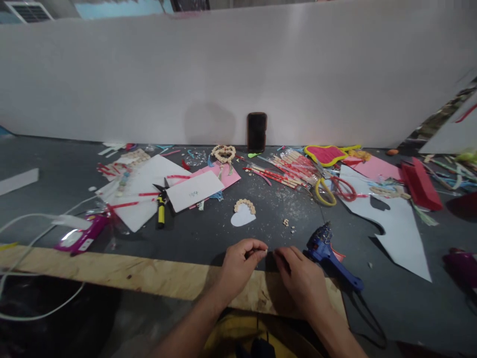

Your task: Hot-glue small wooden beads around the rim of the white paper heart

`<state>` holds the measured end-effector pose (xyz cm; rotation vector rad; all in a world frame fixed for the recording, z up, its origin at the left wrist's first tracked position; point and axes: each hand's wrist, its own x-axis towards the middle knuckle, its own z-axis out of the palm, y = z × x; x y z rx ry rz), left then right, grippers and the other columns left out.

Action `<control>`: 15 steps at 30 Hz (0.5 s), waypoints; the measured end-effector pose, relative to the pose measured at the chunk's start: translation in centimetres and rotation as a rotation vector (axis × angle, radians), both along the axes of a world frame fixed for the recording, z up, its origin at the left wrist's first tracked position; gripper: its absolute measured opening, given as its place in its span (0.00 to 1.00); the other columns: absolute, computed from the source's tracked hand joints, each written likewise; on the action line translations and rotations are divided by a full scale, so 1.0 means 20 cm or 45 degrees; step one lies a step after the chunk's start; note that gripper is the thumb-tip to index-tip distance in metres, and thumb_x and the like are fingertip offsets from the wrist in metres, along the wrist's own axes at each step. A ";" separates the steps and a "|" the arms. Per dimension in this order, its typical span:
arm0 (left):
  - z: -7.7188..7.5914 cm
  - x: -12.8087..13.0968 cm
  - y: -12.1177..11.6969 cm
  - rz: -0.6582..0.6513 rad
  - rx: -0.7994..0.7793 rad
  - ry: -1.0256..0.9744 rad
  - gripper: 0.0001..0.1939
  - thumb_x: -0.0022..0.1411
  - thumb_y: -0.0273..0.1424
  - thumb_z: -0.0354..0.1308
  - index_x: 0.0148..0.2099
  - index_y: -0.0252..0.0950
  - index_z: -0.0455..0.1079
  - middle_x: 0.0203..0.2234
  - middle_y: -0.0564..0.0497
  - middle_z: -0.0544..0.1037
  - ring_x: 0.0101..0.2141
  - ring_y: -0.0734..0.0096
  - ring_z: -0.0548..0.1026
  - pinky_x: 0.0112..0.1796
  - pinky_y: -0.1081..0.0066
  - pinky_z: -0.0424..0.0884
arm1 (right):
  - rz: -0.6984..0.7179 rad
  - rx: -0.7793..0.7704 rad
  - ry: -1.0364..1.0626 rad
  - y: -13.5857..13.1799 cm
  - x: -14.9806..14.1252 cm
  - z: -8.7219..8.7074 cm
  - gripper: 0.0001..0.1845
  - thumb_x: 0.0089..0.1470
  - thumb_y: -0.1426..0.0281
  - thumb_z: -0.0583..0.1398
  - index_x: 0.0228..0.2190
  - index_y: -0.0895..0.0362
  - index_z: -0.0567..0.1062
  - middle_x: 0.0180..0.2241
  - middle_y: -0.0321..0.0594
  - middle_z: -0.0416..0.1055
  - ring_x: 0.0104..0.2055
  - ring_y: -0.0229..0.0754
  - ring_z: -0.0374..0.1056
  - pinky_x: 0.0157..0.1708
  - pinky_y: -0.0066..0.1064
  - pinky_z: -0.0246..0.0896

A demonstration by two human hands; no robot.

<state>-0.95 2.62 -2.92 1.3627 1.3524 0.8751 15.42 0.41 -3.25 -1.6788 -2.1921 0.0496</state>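
My left hand (pixel 244 263) is closed in a pinch over the table's front edge, with a small pale piece (pixel 266 251) at the thumb and fingertip. Just to its right, my right hand (pixel 300 273) has its fingers curled together and pointing down; anything in them is hidden. Beyond the hands lies a white paper heart (pixel 243 217), its upper edge lined with small pale wooden-looking bits (pixel 245 204). A few loose bits (pixel 285 222) lie to the right of it. Beside my right hand rests a blue glue gun (pixel 328 253).
Scissors (pixel 326 191), red-and-white sticks (pixel 276 178) and cut white paper (pixel 395 223) lie to the right. Black-and-yellow pliers (pixel 161 209), a white card (pixel 194 191) and a purple device (pixel 84 233) with cables are leftward. A phone (pixel 257 132) leans against the white panel (pixel 149 74).
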 end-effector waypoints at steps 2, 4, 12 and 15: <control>0.00 0.00 0.00 -0.015 0.019 -0.017 0.06 0.53 0.28 0.57 0.33 0.38 0.76 0.29 0.51 0.79 0.31 0.67 0.73 0.33 0.72 0.66 | 0.036 0.014 0.071 -0.01 0.01 0.02 0.12 0.59 0.70 0.49 0.32 0.54 0.72 0.27 0.38 0.73 0.26 0.37 0.69 0.25 0.26 0.58; 0.00 0.01 -0.01 -0.024 0.033 -0.022 0.06 0.53 0.28 0.58 0.33 0.38 0.76 0.29 0.50 0.79 0.32 0.67 0.73 0.34 0.72 0.67 | 0.079 0.018 0.201 -0.02 0.01 0.05 0.11 0.59 0.70 0.50 0.32 0.55 0.72 0.28 0.38 0.73 0.28 0.37 0.69 0.29 0.26 0.60; 0.03 0.04 -0.03 -0.038 0.043 -0.039 0.06 0.53 0.27 0.57 0.33 0.38 0.76 0.29 0.51 0.79 0.32 0.66 0.74 0.35 0.72 0.67 | 0.177 0.003 0.480 -0.03 0.01 0.08 0.07 0.58 0.72 0.53 0.33 0.56 0.71 0.28 0.38 0.72 0.29 0.37 0.68 0.29 0.27 0.61; 0.04 0.04 -0.03 -0.049 0.039 -0.049 0.06 0.53 0.27 0.57 0.33 0.39 0.76 0.29 0.51 0.79 0.32 0.66 0.74 0.34 0.72 0.67 | 0.176 0.024 0.499 -0.04 0.02 0.08 0.06 0.57 0.72 0.54 0.33 0.55 0.72 0.28 0.38 0.72 0.29 0.37 0.69 0.29 0.27 0.62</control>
